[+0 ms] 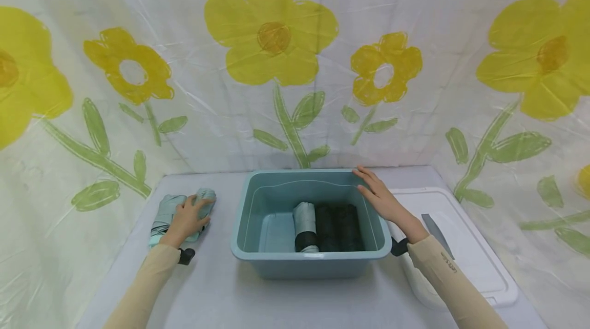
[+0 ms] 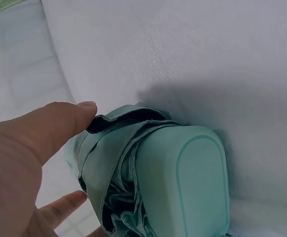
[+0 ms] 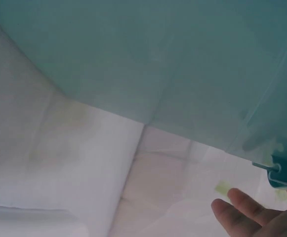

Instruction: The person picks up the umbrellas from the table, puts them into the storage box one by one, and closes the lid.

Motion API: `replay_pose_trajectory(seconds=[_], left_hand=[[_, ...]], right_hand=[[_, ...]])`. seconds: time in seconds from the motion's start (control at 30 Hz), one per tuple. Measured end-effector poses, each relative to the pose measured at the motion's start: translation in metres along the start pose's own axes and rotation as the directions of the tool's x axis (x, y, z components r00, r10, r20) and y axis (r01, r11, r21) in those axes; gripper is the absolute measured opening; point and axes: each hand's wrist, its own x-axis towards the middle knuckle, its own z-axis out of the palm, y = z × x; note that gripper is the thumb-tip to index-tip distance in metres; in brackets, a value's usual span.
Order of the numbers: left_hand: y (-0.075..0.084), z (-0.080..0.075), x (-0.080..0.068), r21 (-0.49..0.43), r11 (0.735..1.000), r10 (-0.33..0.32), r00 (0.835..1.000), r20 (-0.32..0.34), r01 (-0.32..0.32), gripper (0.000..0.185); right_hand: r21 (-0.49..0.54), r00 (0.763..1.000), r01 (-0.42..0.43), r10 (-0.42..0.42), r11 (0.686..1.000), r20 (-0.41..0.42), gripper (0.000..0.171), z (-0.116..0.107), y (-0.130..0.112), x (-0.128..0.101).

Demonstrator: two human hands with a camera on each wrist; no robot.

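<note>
At the table's left, my left hand (image 1: 187,220) grips a mint-green folding umbrella (image 1: 205,203). In the left wrist view its pleated fabric (image 2: 103,168) sits between thumb and fingers, its smooth rounded handle (image 2: 202,182) facing the camera. Another pale green folded umbrella (image 1: 162,219) lies just left of that hand. My right hand (image 1: 384,201) rests at the right rim of a teal plastic bin (image 1: 313,267), fingers extended. Inside the bin lie a pale green roll with a black band (image 1: 304,219) and dark rolled bundles (image 1: 338,226) beside it.
A white lid (image 1: 479,262) with a grey strip (image 1: 438,235) on it lies right of the bin, partly under the right forearm. A white cloth (image 1: 207,293) covers the table. Behind it hangs a flower-printed curtain (image 1: 193,88).
</note>
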Motion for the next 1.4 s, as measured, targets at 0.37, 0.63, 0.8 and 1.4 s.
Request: replay_pose_trajectory(seconds=[0.37, 0.63, 0.8, 1.4], left_hand=[[0.0040, 0.0004, 0.0022, 0.034, 0.996, -0.088, 0.990, 0.108, 0.084, 0.058], [0.0050, 0.0026, 0.0070, 0.035, 0.993, -0.113, 0.983, 0.144, 0.109, 0.063], [0.0034, 0.0023, 0.0068, 0.030, 0.996, -0.089, 0.987, 0.131, 0.085, 0.063], [0.0053, -0.0007, 0.0067, 0.056, 0.994, -0.094, 0.995, 0.044, 0.092, 0.061]], right_hand=[[0.007, 1.000, 0.006, -0.006, 1.000, 0.004, 0.048, -0.0009, -0.0004, 0.0002], [0.000, 1.000, 0.002, -0.002, 1.000, -0.005, 0.047, 0.0000, 0.0010, 0.0001], [0.011, 1.000, 0.000, 0.000, 1.000, -0.008, 0.047, 0.0010, 0.0021, -0.0001], [-0.001, 1.000, -0.002, 0.002, 1.000, 0.005, 0.048, 0.0002, -0.0005, 0.0001]])
